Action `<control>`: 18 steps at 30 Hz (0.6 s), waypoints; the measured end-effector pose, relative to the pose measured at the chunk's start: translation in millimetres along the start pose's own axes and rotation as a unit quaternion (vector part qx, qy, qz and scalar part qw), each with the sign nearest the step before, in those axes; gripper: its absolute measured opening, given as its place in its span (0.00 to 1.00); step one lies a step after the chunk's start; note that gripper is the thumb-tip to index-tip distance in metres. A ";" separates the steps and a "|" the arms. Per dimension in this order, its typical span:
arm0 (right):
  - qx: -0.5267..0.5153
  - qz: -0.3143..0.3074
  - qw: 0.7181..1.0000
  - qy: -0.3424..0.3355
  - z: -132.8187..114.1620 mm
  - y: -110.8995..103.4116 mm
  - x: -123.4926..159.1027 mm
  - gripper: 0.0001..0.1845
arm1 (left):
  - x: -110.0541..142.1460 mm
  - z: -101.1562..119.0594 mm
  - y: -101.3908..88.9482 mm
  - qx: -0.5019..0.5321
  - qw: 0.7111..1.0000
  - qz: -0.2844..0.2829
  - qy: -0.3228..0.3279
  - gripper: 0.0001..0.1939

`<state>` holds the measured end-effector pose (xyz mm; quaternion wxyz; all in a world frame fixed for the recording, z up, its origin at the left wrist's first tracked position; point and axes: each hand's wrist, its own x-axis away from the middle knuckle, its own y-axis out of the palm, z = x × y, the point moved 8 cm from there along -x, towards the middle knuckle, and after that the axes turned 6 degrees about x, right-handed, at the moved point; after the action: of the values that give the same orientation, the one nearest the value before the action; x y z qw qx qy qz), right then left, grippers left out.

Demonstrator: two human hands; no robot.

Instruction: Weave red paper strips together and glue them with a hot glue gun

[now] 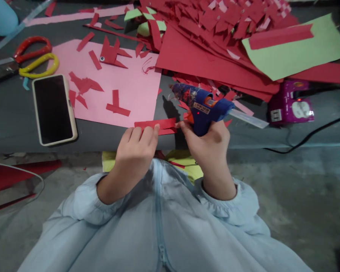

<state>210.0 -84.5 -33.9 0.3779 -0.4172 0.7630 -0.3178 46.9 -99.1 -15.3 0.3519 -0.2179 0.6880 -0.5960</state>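
Note:
My left hand [138, 145] is at the table's near edge, its fingers curled onto a folded red paper strip [166, 124]. My right hand [208, 145] is closed around the handle of a blue hot glue gun [202, 111]. The gun's nozzle points up and left, above the tabletop, and a clear glue stick [249, 118] sticks out of its back. My right thumb and fingertip reach the right end of the strip. Beyond the strip lies a pink paper sheet [133, 81] bearing a red paper fish [110, 54] and several red paper scraps [118, 105].
A phone [54, 109] and scissors [36, 58] lie to the left. Red paper sheets [200, 56] are piled at the back, with green paper [288, 56] on top. A purple power socket block [290, 104] with a black cable [308, 138] sits at right.

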 end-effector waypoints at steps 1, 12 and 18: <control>-0.002 0.001 1.000 0.000 -0.6 0.0 -0.6 0.15 | 0.2 0.4 -1.0 -0.005 1.000 0.009 0.002 0.19; 0.037 -0.051 0.998 -0.004 -2.3 5.9 -4.1 0.20 | 0.1 -0.2 -2.4 -0.002 1.000 0.008 -0.007 0.19; 0.042 -0.056 0.998 -0.004 -10.8 9.9 -5.5 0.22 | 1.9 -1.5 -1.2 0.012 1.000 -0.017 -0.019 0.20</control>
<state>198.9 -73.4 -34.6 0.3799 -0.4445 0.7226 -0.3686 44.4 -99.7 -14.5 0.3573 -0.2367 0.6703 -0.6058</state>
